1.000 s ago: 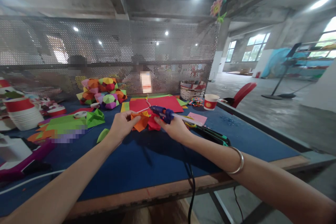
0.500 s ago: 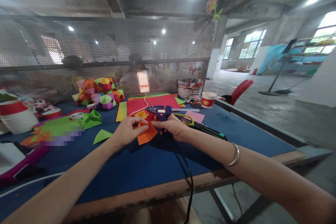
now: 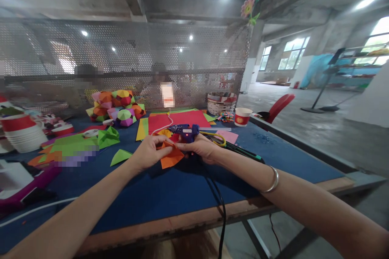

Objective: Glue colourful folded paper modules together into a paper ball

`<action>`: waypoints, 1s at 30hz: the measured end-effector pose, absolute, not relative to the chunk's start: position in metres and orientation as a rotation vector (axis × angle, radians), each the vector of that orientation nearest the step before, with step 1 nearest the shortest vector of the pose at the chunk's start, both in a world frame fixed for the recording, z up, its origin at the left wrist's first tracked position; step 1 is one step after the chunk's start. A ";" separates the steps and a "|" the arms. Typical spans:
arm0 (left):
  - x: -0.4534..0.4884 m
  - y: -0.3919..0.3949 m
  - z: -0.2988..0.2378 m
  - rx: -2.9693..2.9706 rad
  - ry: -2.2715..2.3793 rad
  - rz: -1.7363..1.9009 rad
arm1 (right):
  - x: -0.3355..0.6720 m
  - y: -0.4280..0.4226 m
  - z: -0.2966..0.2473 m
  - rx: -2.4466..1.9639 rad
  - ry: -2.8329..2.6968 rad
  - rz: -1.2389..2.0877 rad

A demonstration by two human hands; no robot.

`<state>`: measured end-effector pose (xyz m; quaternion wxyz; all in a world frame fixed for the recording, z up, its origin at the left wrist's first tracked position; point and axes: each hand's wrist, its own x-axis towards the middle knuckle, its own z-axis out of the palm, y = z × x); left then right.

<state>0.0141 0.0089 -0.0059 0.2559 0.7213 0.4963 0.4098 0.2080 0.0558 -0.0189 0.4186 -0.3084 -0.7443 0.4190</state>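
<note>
My left hand (image 3: 151, 151) pinches a folded piece of orange paper (image 3: 171, 160) between thumb and fingers, above the blue table. A dark blue hot glue gun (image 3: 189, 130) sits in my right hand (image 3: 202, 146), its nozzle pointing left and a small red light showing on its body. A clear glue stick (image 3: 217, 129) juts out of its back. My right thumb reaches to the right edge of the orange paper. The black cord (image 3: 221, 206) hangs down over the table's front edge. Part of the glue gun's handle is hidden by my fingers.
Red sheets (image 3: 173, 121) lie behind my hands. Folded paper balls (image 3: 123, 107) are piled at the back left, with green paper (image 3: 120, 157) nearer. A paper cup (image 3: 242, 117) and a basket (image 3: 221, 103) stand at the back right. A perforated screen (image 3: 121, 56) closes off the far side.
The whole view has shifted slightly. Both hands keep almost the same pose, with the orange paper and glue gun still held close together.
</note>
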 end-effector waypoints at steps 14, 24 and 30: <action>0.017 0.010 -0.010 1.871 1.272 1.080 | 0.210 0.064 -0.028 -0.752 -2.070 0.885; 0.018 0.007 -0.006 1.820 1.387 1.045 | 0.209 0.060 -0.028 -0.836 -2.133 0.653; 0.021 0.007 -0.006 1.804 1.355 1.104 | 0.207 0.056 -0.029 -0.875 -2.092 0.618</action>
